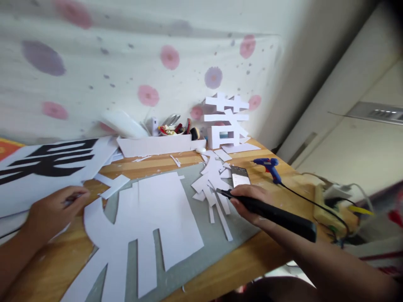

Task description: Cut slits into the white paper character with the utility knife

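Note:
A black utility knife (277, 213) is gripped in my right hand (250, 201), its blade pointing left over white offcuts (209, 184). My left hand (53, 209) is closed at the left, fingers pinched together; a small greyish thing seems to show between them, too unclear to name. Between the hands, a large white sheet (160, 209), partly cut into strips and curves, lies flat on a grey-green cutting mat (185, 251). A white cut piece (115, 184) rests by its upper left corner. Near my left hand is a paper with a bold black printed character (56, 157).
A white three-dimensional character (225, 117) stands at the back of the wooden table (261, 251). Left of it is a white tray (151, 146) of tools. A phone (241, 176) and a corded blue glue gun (267, 166) lie at the right, near a power strip (336, 205).

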The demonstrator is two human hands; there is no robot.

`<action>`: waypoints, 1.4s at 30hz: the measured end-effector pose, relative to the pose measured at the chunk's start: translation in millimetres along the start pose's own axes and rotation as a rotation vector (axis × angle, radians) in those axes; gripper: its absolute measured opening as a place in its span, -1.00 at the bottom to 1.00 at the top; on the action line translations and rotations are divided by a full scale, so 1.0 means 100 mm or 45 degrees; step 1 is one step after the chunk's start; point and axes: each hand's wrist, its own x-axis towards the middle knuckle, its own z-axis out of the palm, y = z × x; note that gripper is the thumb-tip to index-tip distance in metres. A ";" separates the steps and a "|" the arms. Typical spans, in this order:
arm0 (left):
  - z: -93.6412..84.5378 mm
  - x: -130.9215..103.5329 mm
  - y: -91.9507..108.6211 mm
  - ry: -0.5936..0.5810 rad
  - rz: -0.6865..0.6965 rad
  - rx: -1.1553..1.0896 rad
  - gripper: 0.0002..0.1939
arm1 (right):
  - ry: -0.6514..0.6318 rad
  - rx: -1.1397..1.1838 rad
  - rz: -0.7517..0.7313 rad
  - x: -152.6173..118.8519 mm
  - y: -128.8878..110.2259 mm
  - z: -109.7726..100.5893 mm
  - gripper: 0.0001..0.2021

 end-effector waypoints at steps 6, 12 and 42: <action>-0.23 -0.11 0.24 -0.103 -0.061 -0.182 -0.72 | -0.210 0.153 -0.381 0.02 -0.09 0.24 -0.76; -0.35 -0.25 0.31 -0.119 -0.072 -0.241 -0.66 | -0.654 0.112 -0.279 0.11 -0.28 0.31 -0.66; -0.41 -0.63 1.18 -0.265 1.034 -0.196 -0.69 | -0.491 0.344 0.211 -0.02 -0.17 0.39 -0.69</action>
